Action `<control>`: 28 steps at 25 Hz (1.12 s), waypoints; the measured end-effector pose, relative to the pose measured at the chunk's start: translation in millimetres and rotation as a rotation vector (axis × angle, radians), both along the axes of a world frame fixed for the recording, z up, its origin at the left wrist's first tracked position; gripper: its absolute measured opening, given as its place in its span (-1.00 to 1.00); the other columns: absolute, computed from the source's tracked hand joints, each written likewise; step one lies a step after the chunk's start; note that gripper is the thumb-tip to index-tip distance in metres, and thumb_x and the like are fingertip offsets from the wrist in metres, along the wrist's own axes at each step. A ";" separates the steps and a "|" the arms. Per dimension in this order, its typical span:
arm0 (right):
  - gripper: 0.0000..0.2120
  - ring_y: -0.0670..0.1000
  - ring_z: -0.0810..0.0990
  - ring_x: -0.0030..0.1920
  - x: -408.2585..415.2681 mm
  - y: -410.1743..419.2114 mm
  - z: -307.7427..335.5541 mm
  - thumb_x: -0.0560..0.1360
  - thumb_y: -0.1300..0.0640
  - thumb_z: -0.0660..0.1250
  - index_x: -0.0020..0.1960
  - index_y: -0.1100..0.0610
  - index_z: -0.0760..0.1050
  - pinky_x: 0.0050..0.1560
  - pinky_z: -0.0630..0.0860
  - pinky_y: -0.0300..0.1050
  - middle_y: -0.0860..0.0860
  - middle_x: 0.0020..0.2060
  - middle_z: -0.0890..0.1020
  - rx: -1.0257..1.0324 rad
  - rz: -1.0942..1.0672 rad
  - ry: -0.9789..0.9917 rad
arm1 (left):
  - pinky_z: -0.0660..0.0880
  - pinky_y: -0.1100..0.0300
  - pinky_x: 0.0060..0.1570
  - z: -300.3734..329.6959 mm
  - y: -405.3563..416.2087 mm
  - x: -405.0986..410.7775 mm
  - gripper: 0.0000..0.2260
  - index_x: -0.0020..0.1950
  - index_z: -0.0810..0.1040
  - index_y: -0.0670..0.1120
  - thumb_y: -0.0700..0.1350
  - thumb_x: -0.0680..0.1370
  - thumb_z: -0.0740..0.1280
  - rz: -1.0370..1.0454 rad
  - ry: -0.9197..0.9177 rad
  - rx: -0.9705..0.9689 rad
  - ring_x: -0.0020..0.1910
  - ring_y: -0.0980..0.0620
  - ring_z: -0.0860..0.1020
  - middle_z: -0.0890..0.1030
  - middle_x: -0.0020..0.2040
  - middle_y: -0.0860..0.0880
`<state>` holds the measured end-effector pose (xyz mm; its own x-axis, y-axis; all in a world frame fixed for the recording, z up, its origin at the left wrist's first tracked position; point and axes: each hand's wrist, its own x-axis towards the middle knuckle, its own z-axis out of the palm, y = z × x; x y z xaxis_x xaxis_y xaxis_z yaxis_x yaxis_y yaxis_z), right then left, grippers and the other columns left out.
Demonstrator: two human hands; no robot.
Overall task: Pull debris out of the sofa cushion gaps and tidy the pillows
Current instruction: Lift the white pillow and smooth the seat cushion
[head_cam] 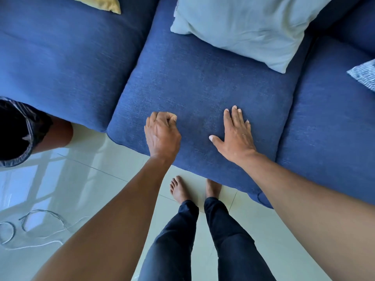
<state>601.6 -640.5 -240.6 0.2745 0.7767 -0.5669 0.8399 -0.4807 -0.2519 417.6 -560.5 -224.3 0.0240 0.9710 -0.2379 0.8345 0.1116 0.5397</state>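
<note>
My left hand (162,132) rests on the front of the blue sofa's middle seat cushion (203,82), its fingers curled into a fist with nothing visible in it. My right hand (235,134) lies flat on the same cushion, fingers straight and spread. A pale pillow (243,27) lies at the back of this cushion. The corner of a yellow pillow (101,3) shows on the left cushion (60,57). At the right edge a striped pillow (363,75) sits on the right cushion (334,128). The gaps (132,63) between the cushions look dark, and no debris shows in them.
A round bin with a dark liner (18,130) stands on the floor by the left cushion's front. Loose loops of string (40,226) lie on the glossy tiled floor at lower left. My bare feet (194,189) stand close against the sofa's front edge.
</note>
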 end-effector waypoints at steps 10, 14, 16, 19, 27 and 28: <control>-0.21 0.09 -0.20 0.66 -152.5 166.6 52.5 0.65 -0.13 0.19 0.66 0.16 -0.16 0.63 -0.04 0.14 0.10 0.66 -0.16 0.085 0.330 -0.012 | 0.39 0.10 0.12 42.1 98.4 -184.7 -0.84 -0.13 0.52 -0.01 -0.17 0.62 0.25 0.397 -0.108 0.107 0.02 -0.07 0.46 0.56 -0.07 0.06; -0.23 0.10 -0.16 0.66 -274.0 258.4 60.6 0.65 -0.13 0.19 0.66 0.17 -0.12 0.62 0.00 0.16 0.11 0.66 -0.13 0.166 0.488 -0.022 | 0.40 0.03 0.18 46.5 145.7 -299.1 -0.89 -0.03 0.58 -0.07 -0.11 0.64 0.28 0.506 -0.096 0.127 0.06 -0.12 0.48 0.56 -0.04 -0.03; -0.23 0.10 -0.17 0.66 -341.7 295.8 67.3 0.65 -0.12 0.20 0.66 0.17 -0.11 0.62 -0.01 0.17 0.11 0.66 -0.13 0.201 0.557 0.024 | 0.43 -0.05 0.16 50.1 162.4 -361.4 -0.89 -0.04 0.57 -0.06 -0.09 0.64 0.29 0.556 -0.058 0.149 0.07 -0.15 0.50 0.59 -0.04 -0.08; -0.23 0.11 -0.16 0.66 -437.8 346.6 79.7 0.64 -0.10 0.22 0.66 0.17 -0.09 0.63 -0.03 0.16 0.12 0.66 -0.12 0.273 0.642 0.087 | 0.44 -0.08 0.12 58.0 182.8 -447.3 -0.90 -0.06 0.57 -0.09 -0.11 0.62 0.32 0.625 -0.004 0.172 0.05 -0.18 0.51 0.58 -0.06 -0.10; -0.21 0.15 -0.09 0.66 -613.2 491.4 113.5 0.62 -0.09 0.25 0.65 0.19 -0.05 0.60 0.04 0.20 0.15 0.66 -0.06 0.447 0.900 0.088 | 0.45 -0.04 0.06 67.3 226.2 -565.1 -0.90 -0.11 0.54 -0.02 -0.15 0.61 0.34 0.780 -0.022 0.152 -0.01 -0.11 0.50 0.57 -0.08 -0.03; -0.21 0.16 -0.09 0.66 -631.0 512.8 114.3 0.62 -0.09 0.26 0.65 0.20 -0.05 0.60 0.05 0.21 0.15 0.66 -0.06 0.459 0.942 0.062 | 0.46 -0.03 0.07 66.6 235.0 -575.1 -0.88 -0.12 0.52 0.00 -0.15 0.60 0.34 0.793 -0.027 0.153 -0.01 -0.09 0.49 0.57 -0.08 -0.01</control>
<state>-29.4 -127.7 -126.2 -0.5720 0.8051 -0.1567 0.8043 0.5132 -0.2995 -157.5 -325.5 -157.7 -0.6818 0.7232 -0.1102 0.5242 0.5880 0.6160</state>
